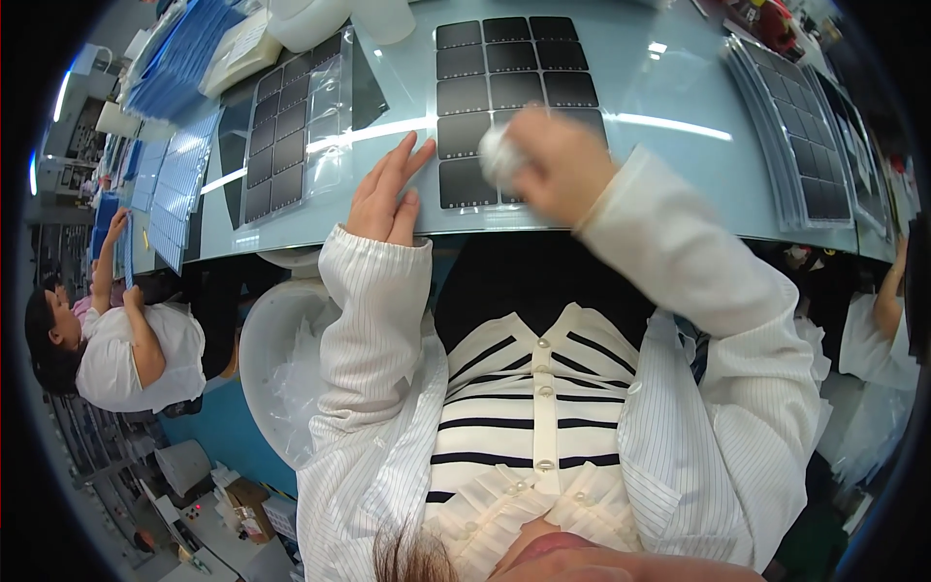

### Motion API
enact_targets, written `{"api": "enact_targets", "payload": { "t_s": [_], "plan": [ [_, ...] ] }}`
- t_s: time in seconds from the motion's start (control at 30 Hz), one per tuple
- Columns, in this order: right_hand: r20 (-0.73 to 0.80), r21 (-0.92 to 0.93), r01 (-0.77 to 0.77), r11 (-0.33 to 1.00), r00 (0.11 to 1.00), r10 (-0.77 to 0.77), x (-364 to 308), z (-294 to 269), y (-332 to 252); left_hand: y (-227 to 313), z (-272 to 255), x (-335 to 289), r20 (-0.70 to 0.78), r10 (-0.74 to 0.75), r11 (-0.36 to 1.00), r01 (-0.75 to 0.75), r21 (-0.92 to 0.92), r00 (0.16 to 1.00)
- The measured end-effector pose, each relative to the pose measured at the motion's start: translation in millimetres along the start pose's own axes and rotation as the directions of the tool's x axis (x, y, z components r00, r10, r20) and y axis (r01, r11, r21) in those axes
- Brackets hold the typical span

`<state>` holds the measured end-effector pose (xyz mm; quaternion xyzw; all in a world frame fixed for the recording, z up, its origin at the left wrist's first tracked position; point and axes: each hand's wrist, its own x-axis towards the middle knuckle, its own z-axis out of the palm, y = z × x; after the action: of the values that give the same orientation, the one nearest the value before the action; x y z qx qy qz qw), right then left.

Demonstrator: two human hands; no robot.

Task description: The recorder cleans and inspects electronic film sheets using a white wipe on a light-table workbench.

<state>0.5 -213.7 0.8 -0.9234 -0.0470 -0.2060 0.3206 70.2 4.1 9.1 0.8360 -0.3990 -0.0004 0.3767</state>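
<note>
A clear sheet of dark square panels (514,89) lies on the glass-topped table (669,73) in front of me. My right hand (564,163), smeared by motion, is closed on a white wad (500,157), cloth or tissue, over the sheet's near part. It covers some of the squares there. Fingers stretched out, my left hand (386,197) rests on the table just left of the sheet and holds nothing.
At left lies another sheet of dark squares (281,136) in clear film, beside blue sheets (175,184). A stack of similar panels (800,136) stands at right. White containers (383,17) sit at the back. Below the table is a white bin (262,359). People work on both sides.
</note>
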Motion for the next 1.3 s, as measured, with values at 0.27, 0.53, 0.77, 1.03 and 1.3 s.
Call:
{"api": "enact_targets", "payload": {
  "t_s": [0.27,0.53,0.77,1.03,1.3],
  "plan": [
    [-0.07,-0.142,0.001,0.99,0.997,-0.011,14,-6,14,-1,0,-2,0.013,-0.003,0.999,0.003,0.032,1.0],
    [-0.119,-0.21,-0.034,0.977,0.993,0.009,18,-12,22,1,-1,0,0.006,0.004,1.0,-0.004,-0.016,1.0],
    [-0.192,-0.134,-0.049,0.99,0.981,0.023,8,-21,19,-4,-4,-2,0.004,0.023,1.0,-0.023,0.017,1.0],
    [-0.101,-0.058,-0.005,0.998,0.995,-0.001,-1,25,-35,-7,-4,-3,0.027,-0.009,0.999,0.01,-0.032,1.0],
    [-0.111,-0.113,-0.046,0.992,0.993,0.034,-6,6,-8,-12,-5,-4,0.027,0.002,0.999,0.0,-0.05,1.0]
  ]
}}
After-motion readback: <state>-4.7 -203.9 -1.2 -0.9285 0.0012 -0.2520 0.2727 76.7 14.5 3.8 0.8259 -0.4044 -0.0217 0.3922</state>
